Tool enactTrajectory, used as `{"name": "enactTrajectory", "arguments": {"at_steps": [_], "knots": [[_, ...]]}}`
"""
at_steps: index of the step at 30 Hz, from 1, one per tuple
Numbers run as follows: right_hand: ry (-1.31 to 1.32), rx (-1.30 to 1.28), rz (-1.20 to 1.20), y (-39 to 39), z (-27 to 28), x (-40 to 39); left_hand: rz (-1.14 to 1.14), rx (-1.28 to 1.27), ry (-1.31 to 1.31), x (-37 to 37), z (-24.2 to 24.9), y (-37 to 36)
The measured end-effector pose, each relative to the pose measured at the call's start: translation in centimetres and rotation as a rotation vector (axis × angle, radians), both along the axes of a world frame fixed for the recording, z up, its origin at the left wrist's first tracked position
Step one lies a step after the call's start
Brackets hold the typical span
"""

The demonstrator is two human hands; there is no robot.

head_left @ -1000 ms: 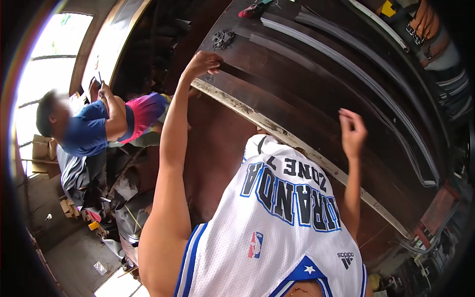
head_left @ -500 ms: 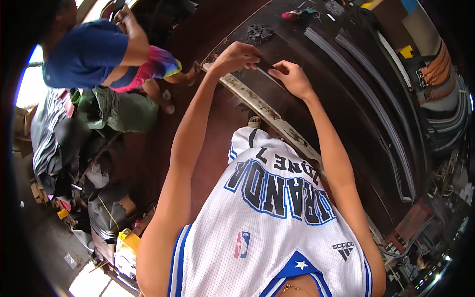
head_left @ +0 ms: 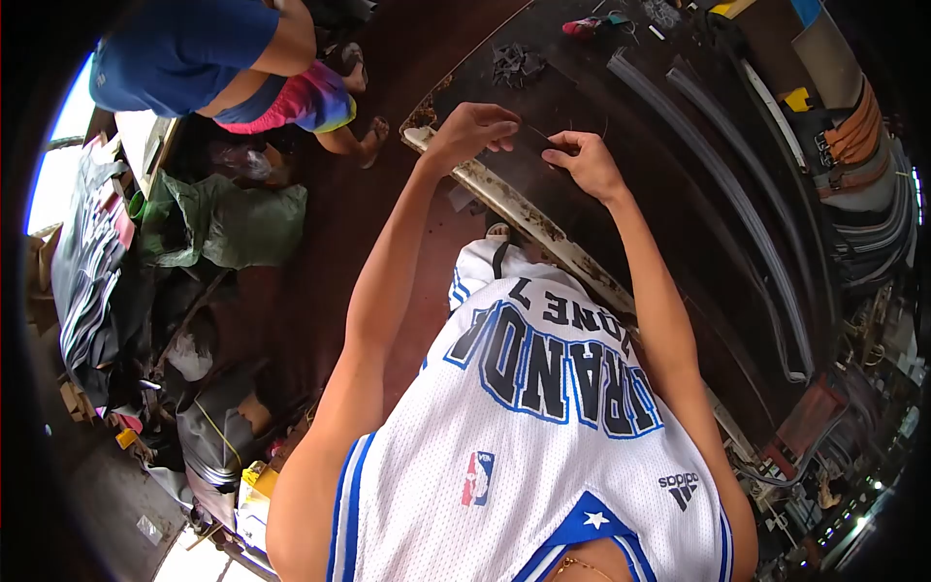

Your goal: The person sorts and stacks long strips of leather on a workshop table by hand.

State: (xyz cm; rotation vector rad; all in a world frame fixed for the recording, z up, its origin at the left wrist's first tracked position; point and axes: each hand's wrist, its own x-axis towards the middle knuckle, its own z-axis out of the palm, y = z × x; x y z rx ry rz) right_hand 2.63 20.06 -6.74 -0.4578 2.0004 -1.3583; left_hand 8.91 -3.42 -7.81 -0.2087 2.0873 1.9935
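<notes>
My left hand [head_left: 473,135] is above the near edge of the dark table [head_left: 543,209], its fingers curled together at the tips. A thin dark strand [head_left: 533,129] runs from its fingertips toward my right hand [head_left: 585,161]. The thumb and forefinger of my right hand are pinched on the strand's other end, which is too fine to see clearly. Beyond my hands a small heap of dark scraps [head_left: 516,65] lies on the table. To the right lie long grey strips [head_left: 698,145], bundled and curved.
A person in a blue shirt [head_left: 184,53] stands at the upper left. A green plastic sack [head_left: 242,223] and piles of dark sheets [head_left: 92,262] are on the left. Rolled material with orange straps [head_left: 858,145] stands at the right. A red and teal item [head_left: 585,26] lies at the table's far side.
The person in blue has moved up in the view. My hands have shifted slightly down, and a thin strand now shows between them.
</notes>
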Motion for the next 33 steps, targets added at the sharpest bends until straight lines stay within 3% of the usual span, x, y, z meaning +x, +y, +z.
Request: {"name": "enactTrajectory", "arguments": {"at_steps": [3,6,8,12,18,27,33], "knots": [[0.01,0.018,-0.005,-0.2,0.4,0.1,0.054,0.045,0.043,0.5,0.7,0.5],[0.124,0.018,0.041,-0.2,0.1,0.5,0.073,-0.137,0.065,0.8,0.2,1.2],[-0.042,0.006,0.054,-0.2,-0.1,0.5,0.099,-0.154,0.067,0.8,-0.1,1.2],[-0.113,0.079,0.024,-0.3,0.8,1.3,0.109,-0.241,0.061,1.4,0.3,1.5],[-0.053,0.02,0.084,-1.5,0.3,1.4,0.047,-0.186,-0.105,1.2,1.8,-0.1],[-0.097,-0.02,0.043,-1.5,0.8,1.8,0.11,-0.023,0.014,1.7,0.9,0.5],[-0.121,-0.049,0.064,-1.1,0.9,2.0,0.108,-0.057,0.005,2.2,0.5,1.1]]}}
